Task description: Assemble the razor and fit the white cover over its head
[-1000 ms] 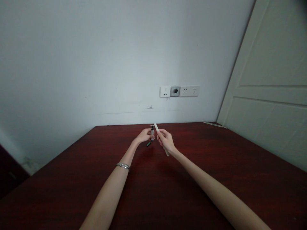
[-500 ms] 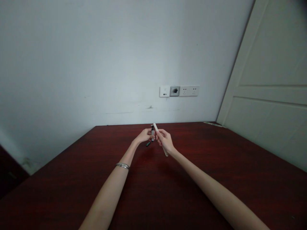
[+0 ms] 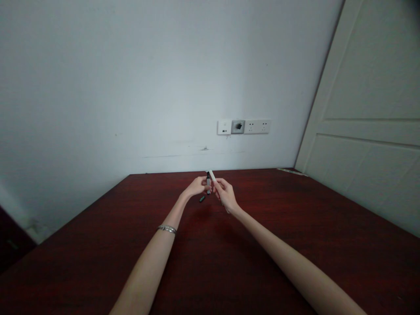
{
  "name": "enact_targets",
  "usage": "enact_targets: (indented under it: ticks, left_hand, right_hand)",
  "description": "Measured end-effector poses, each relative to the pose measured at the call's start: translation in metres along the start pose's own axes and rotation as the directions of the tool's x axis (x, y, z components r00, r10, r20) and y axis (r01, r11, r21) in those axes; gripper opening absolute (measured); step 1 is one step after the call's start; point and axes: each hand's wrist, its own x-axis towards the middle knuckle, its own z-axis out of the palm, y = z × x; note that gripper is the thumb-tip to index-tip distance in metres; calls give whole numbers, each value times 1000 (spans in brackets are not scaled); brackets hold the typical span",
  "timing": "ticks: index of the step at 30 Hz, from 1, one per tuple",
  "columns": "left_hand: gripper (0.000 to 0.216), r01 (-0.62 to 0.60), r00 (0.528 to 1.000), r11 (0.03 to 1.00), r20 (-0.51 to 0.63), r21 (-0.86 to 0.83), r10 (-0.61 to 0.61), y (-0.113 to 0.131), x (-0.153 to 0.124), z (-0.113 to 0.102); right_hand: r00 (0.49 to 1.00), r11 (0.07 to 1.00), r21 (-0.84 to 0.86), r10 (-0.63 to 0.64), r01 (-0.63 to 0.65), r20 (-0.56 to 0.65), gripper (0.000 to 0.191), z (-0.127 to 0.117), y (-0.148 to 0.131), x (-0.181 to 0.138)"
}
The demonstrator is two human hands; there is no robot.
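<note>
Both my arms reach out over a dark red wooden table [image 3: 229, 262]. My left hand [image 3: 197, 187] is closed on a small dark upright piece [image 3: 208, 180], too small to name. Close beside it, my right hand [image 3: 224, 194] grips a white pen-like stick [image 3: 212, 176] whose upper end points toward the dark piece. A small dark cap-like bit [image 3: 202, 199] lies on the table just below my left hand. A silver bracelet [image 3: 167, 228] circles my left wrist.
A white wall rises behind the table, with a row of sockets and switches [image 3: 244, 127] on it. A white panelled door [image 3: 367, 113] stands along the right side. A thin pale strip [image 3: 292, 171] lies at the table's far right corner.
The white stick's lower end no longer shows below my right hand; it looks more upright. Both hands stay close together. The view has tilted slightly.
</note>
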Motion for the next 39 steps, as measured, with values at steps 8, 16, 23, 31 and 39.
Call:
enact_targets:
  ticks: [8,16,23,31,39]
  left_hand:
    - [19,-86,996,996,-4,34,86,-1,3,4]
    - [14,-74,994,996,-71,55,78,3,1,5]
    - [19,-95,994,995,-44,33,96,-1,3,5]
    - [15,-67,997,997,-32,28,68,-4,2,5]
    - [18,-75,997,995,-23,58,76,-10,4,4]
  right_hand:
    - [1000,1000,13,-5,5,4,34,3,-2,1]
    - [998,998,10,56,-56,23,33,9,-2,-7]
    - [999,998,41,47,-47,-3,35,9,-4,-4]
    - [999,998,16,54,-54,7,36,11,0,-7]
    - [998,998,29,55,-55,9,35,6,6,-6]
